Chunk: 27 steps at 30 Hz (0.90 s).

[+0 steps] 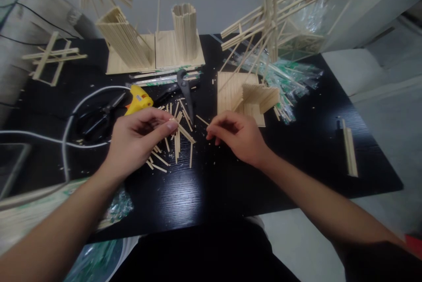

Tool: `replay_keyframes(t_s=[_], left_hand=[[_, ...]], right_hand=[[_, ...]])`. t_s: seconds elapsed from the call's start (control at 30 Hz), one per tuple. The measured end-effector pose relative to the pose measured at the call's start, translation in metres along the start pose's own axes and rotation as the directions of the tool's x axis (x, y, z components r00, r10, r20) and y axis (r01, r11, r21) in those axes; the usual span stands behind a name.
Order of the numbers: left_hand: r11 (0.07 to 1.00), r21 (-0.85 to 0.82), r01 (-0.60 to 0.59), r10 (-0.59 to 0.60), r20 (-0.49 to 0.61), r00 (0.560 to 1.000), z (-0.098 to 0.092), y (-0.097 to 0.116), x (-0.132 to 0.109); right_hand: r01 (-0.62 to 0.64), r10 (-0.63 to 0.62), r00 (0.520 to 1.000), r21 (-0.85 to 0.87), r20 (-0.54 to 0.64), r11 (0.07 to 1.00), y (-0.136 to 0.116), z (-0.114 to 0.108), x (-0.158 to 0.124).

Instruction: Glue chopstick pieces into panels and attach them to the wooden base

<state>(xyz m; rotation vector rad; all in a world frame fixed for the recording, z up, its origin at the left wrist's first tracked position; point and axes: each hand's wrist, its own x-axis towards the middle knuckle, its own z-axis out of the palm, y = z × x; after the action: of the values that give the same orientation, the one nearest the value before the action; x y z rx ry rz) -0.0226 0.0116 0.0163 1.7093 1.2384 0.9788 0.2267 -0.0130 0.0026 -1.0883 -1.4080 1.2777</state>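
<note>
My left hand (141,135) pinches short wooden sticks (186,133) between thumb and fingers, above a loose pile of cut sticks (177,148) on the black table. In my right hand (235,135) a single thin stick (202,120) is pinched, its free end pointing left toward the pile. Just behind the right hand stands a small stick-built wall structure (253,97) on a flat stick base (227,91). A yellow glue gun (140,99) lies behind my left hand. Dark-handled cutters (186,93) rest between the hands, farther back.
Two stick towers (127,40) (185,31) stand on bases at the back. A tall lattice of sticks (270,18) rises at back right, beside plastic wrappers (290,80). A white cable (70,117) loops at left. Several sticks (350,150) lie near the right edge.
</note>
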Motion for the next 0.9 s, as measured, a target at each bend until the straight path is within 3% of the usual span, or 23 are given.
replay_keyframes(t_s=[0.2,0.33,0.43,0.53,0.63,0.77,0.9], left_hand=[[0.992,-0.126,0.003,-0.001,0.016,1.0,0.0,0.001,0.001],[0.995,-0.072,-0.066,0.068,0.027,0.997,0.0,0.0,0.0],[0.988,-0.044,-0.148,0.151,0.059,0.987,-0.002,0.001,-0.001],[0.986,-0.057,-0.158,0.163,0.108,0.981,-0.004,0.004,0.0],[0.991,-0.061,-0.116,0.124,0.156,0.98,-0.004,0.006,0.001],[0.999,0.005,-0.043,0.042,0.158,0.987,-0.002,0.006,0.002],[0.996,0.085,0.007,-0.026,0.22,0.975,0.0,0.003,0.004]], right_hand=[[-0.193,0.156,0.972,0.223,0.175,0.955,0.007,0.009,-0.004],[-0.508,0.343,0.845,0.411,0.411,0.757,0.006,0.008,-0.003],[-0.603,0.403,0.789,0.454,0.464,0.656,0.005,0.006,-0.001],[-0.578,0.423,0.813,0.469,0.399,0.668,0.006,0.003,0.0],[-0.472,0.39,0.881,0.423,0.269,0.774,0.007,0.003,0.0],[-0.225,0.216,0.974,0.229,0.063,0.947,0.004,0.008,-0.004],[-0.092,0.094,0.995,0.096,-0.016,0.991,0.003,0.013,-0.008]])
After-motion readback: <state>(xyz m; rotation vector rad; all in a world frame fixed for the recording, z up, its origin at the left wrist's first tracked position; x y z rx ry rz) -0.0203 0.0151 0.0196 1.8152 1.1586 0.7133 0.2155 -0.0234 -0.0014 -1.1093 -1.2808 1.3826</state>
